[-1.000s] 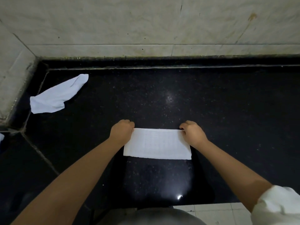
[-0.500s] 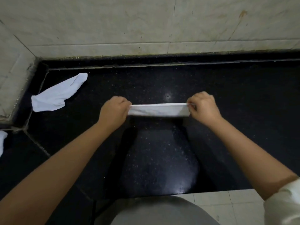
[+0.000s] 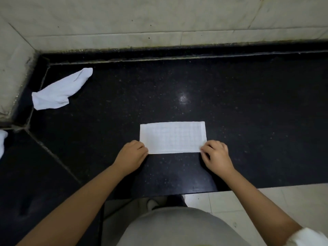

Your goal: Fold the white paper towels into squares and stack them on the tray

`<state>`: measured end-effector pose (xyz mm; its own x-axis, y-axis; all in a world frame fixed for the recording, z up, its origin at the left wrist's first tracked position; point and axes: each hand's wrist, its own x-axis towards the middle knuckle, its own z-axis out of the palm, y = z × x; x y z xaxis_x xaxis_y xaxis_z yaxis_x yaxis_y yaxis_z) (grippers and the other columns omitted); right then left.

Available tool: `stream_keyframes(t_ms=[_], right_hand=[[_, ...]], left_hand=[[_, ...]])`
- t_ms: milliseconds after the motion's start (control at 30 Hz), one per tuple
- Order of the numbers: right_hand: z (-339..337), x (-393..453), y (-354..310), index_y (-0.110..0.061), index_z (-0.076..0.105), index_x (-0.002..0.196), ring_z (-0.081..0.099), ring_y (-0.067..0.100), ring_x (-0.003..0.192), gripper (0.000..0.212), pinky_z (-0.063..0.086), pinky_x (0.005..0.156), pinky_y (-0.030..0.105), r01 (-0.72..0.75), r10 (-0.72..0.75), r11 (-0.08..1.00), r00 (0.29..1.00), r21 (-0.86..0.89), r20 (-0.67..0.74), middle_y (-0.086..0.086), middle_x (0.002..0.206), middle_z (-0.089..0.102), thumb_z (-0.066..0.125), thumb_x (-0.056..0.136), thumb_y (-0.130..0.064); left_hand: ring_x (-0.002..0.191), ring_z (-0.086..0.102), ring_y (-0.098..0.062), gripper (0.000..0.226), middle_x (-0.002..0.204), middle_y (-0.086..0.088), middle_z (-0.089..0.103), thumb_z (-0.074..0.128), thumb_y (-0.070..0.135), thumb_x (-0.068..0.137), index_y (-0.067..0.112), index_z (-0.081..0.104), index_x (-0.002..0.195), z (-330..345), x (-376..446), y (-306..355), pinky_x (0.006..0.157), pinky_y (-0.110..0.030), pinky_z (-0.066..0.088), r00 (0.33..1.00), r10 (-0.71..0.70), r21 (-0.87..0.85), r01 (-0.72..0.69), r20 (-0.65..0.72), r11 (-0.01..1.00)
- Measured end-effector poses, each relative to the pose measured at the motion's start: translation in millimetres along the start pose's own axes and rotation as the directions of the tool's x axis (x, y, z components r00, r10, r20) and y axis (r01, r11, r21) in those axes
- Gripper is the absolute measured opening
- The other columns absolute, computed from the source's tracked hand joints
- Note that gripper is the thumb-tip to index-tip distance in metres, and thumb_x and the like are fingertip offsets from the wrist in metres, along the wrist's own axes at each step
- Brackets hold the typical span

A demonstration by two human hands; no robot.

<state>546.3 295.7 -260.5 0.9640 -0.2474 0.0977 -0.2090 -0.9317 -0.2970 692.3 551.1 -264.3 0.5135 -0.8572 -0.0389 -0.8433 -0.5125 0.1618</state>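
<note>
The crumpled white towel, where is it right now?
In the head view the crumpled towel lies at the far left of the black counter, near the corner of the tiled wall, well apart from the flat paper towel.

There is just the one view, from a camera on the person's head, tilted steeply down and forward over a black stone counter (image 3: pixel 248 103). It sits close enough that both forearms run in from the bottom corners and the person's own front fills the lower edge. The far wall (image 3: pixel 159 18) closes the top of the picture, a side wall (image 3: pixel 10 71) slants in at the left, and pale floor tiles (image 3: pixel 275 201) show lower right. The wide lens bows the counter's edges
</note>
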Motion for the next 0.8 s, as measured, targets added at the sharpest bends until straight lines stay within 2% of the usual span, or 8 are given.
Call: stream_keyframes(t_ms=[100, 167, 233, 300, 367, 433, 667, 800], right_hand=[[-9, 4, -11, -0.008, 0.071, 0.065, 0.067, 0.028, 0.072, 0.026, 0.051, 0.069, 0.044, -0.123, 0.123, 0.992, 0.992, 0.027, -0.004, 0.006, 0.070, 0.068, 0.051, 0.076, -0.020], [-15, 9, -17, -0.002, 0.070, 0.083, 0.062, 0.036, 0.089, 0.017, 0.045, 0.081, 0.045, -0.331, 0.331, 0.943, 0.944, 0.043, 0.017, 0.014, 0.088, 0.068, 0.058, 0.084, -0.014], [-16, 14, -21, -0.003, 0.061, 0.105, 0.052, 0.032, 0.107, 0.029, 0.039, 0.090, 0.041, -0.512, 0.517, 0.856, 0.847, -0.069, 0.123, 0.014, 0.110, 0.062, 0.052, 0.091, -0.026], [-15, 17, -24, -0.005, 0.055, 0.114, 0.048, 0.029, 0.115, 0.040, 0.037, 0.094, 0.039, -0.569, 0.599, 0.800, 0.775, -0.191, 0.201, 0.013, 0.121, 0.056, 0.045, 0.093, -0.037], [-10, 19, -27, -0.005, 0.054, 0.116, 0.047, 0.028, 0.116, 0.042, 0.036, 0.096, 0.038, -0.587, 0.631, 0.775, 0.740, -0.236, 0.232, 0.012, 0.124, 0.055, 0.043, 0.093, -0.038], [-6, 21, -31, -0.005, 0.056, 0.115, 0.048, 0.028, 0.116, 0.040, 0.036, 0.096, 0.038, -0.610, 0.654, 0.756, 0.716, -0.237, 0.242, 0.011, 0.124, 0.056, 0.042, 0.093, -0.036], [-13, 27, -41, -0.004, 0.057, 0.106, 0.055, 0.028, 0.106, 0.027, 0.037, 0.092, 0.035, -0.684, 0.692, 0.717, 0.674, -0.137, 0.258, 0.012, 0.112, 0.062, 0.046, 0.091, -0.023], [-22, 33, -52, -0.007, 0.047, 0.081, 0.055, 0.028, 0.080, 0.006, 0.042, 0.091, 0.039, -0.700, 0.667, 0.695, 0.713, 0.164, 0.218, 0.008, 0.079, 0.055, 0.050, 0.085, -0.010]], left_hand=[[0.055, 0.063, -0.019, 0.036, 0.063, -0.001, 0.065, 0.040, 0.024, 0.077, 0.012, 0.069, 0.060, -6, 7, 8, 0.050, -0.021, 0.049, 0.995, -0.047, -0.004, 0.047, -0.092, 0.999], [0.066, 0.068, -0.024, 0.037, 0.075, -0.006, 0.070, 0.040, 0.024, 0.079, 0.008, 0.072, 0.071, -10, 20, 17, 0.057, -0.025, 0.054, 0.988, -0.093, -0.016, 0.092, -0.121, 0.996], [0.108, 0.064, -0.031, 0.041, 0.115, -0.016, 0.066, 0.039, 0.025, 0.088, 0.002, 0.068, 0.106, -12, 39, 28, 0.087, -0.034, 0.053, 0.971, -0.227, -0.035, 0.225, -0.071, 0.974], [0.144, 0.020, -0.026, 0.051, 0.153, -0.013, 0.026, 0.035, 0.031, 0.098, 0.004, 0.033, 0.142, -11, 51, 35, 0.117, -0.036, 0.021, 0.935, -0.339, -0.035, 0.344, 0.102, 0.938], [0.147, -0.003, -0.023, 0.060, 0.159, -0.008, 0.001, 0.028, 0.039, 0.100, 0.010, 0.009, 0.149, -5, 56, 38, 0.120, -0.036, 0.002, 0.890, -0.401, -0.004, 0.412, 0.217, 0.911], [0.147, -0.008, -0.022, 0.063, 0.159, -0.007, -0.006, 0.024, 0.044, 0.099, 0.013, 0.002, 0.150, 3, 54, 39, 0.120, -0.038, -0.003, 0.866, -0.435, 0.024, 0.443, 0.248, 0.896], [0.147, -0.008, -0.024, 0.065, 0.159, -0.007, -0.006, 0.025, 0.048, 0.098, 0.015, 0.004, 0.150, 7, 50, 39, 0.119, -0.039, -0.004, 0.869, -0.438, 0.006, 0.449, 0.230, 0.894], [0.147, -0.008, -0.023, 0.064, 0.159, -0.007, -0.005, 0.025, 0.047, 0.098, 0.015, 0.005, 0.150, 3, 50, 38, 0.119, -0.039, -0.004, 0.873, -0.429, -0.035, 0.448, 0.231, 0.893]])
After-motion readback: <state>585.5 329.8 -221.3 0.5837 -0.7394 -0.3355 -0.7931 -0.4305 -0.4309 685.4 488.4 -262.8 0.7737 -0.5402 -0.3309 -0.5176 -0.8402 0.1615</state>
